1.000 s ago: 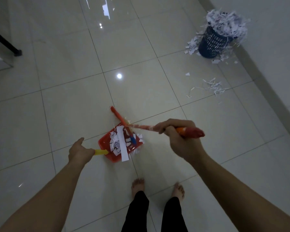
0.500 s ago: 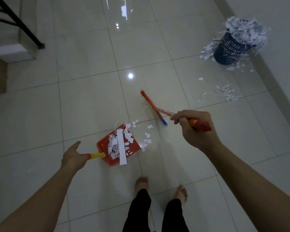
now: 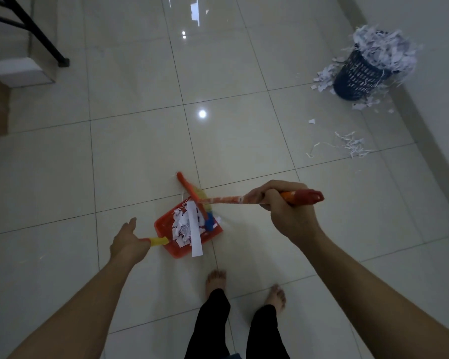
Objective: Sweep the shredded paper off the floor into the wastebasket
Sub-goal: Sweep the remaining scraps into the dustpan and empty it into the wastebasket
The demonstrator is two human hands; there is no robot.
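A red dustpan point(image 3: 163, 226) lies on the tiled floor in front of my feet, filled with shredded paper point(image 3: 186, 228) and one long white strip. My left hand point(image 3: 127, 242) grips its yellow handle point(image 3: 159, 241). My right hand point(image 3: 283, 211) grips the orange handle of a small broom point(image 3: 228, 199); the broom's head lies across the pan's open edge. Far right, a dark wastebasket point(image 3: 358, 76) stands by the wall, heaped over with shreds. More loose shreds point(image 3: 351, 145) lie on the floor near it.
A wall with a grey skirting runs down the right side. A black metal leg point(image 3: 62, 60) and a white step stand at the upper left. My bare feet point(image 3: 215, 281) are just behind the dustpan. Scraps ring the wastebasket's foot.
The broom swung out to the right half a second ago, leaving scraps beside the pan. Now its head is back at the pan's mouth and those scraps are no longer on the floor.
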